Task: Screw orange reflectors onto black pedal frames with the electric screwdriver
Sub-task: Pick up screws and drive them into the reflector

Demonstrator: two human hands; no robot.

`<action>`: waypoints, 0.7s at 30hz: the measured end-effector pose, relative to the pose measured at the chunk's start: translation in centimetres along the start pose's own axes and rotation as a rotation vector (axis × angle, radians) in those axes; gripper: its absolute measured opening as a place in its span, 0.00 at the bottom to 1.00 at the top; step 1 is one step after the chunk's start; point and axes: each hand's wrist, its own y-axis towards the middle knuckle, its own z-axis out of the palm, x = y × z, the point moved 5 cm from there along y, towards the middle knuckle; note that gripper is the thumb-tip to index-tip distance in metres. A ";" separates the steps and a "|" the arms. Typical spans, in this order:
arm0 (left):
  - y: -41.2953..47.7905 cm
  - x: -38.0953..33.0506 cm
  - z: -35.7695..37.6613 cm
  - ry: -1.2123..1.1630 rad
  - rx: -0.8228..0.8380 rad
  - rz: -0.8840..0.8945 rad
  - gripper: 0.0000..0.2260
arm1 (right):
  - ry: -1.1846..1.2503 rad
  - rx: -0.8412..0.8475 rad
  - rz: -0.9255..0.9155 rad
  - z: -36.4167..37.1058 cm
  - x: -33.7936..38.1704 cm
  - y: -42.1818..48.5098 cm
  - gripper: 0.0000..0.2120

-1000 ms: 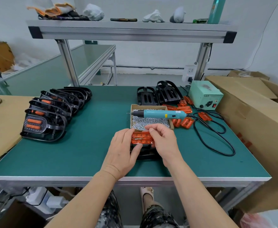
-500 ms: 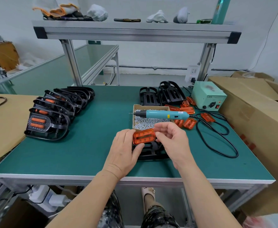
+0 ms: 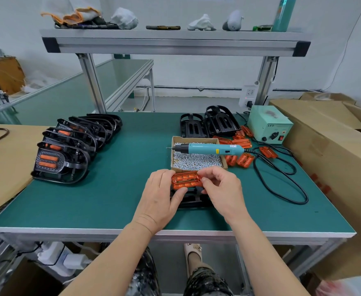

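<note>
An orange reflector (image 3: 187, 180) sits between both hands, just above a black pedal frame (image 3: 193, 198) lying on the green bench. My left hand (image 3: 161, 195) grips the reflector's left end, thumb underneath. My right hand (image 3: 222, 189) pinches its right end with curled fingers. The teal electric screwdriver (image 3: 211, 148) lies across a cardboard box of screws (image 3: 196, 162), untouched. Much of the pedal frame is hidden by my hands.
Finished pedals with reflectors (image 3: 62, 159) stand in a row at the left. Two bare black frames (image 3: 209, 124) and loose orange reflectors (image 3: 242, 159) lie at the back right, beside the green power unit (image 3: 269, 124) and its black cable (image 3: 282, 189). Cardboard boxes (image 3: 335, 157) flank the bench's right.
The reflector has been tilted up slightly over the frame, and my right hand has moved back to pinch its right end after lifting off half a second ago.
</note>
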 end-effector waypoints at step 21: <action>0.3 3.0 -0.6 -0.126 -0.133 -0.315 0.20 | -0.286 -0.107 0.004 -0.9 0.9 1.6 0.05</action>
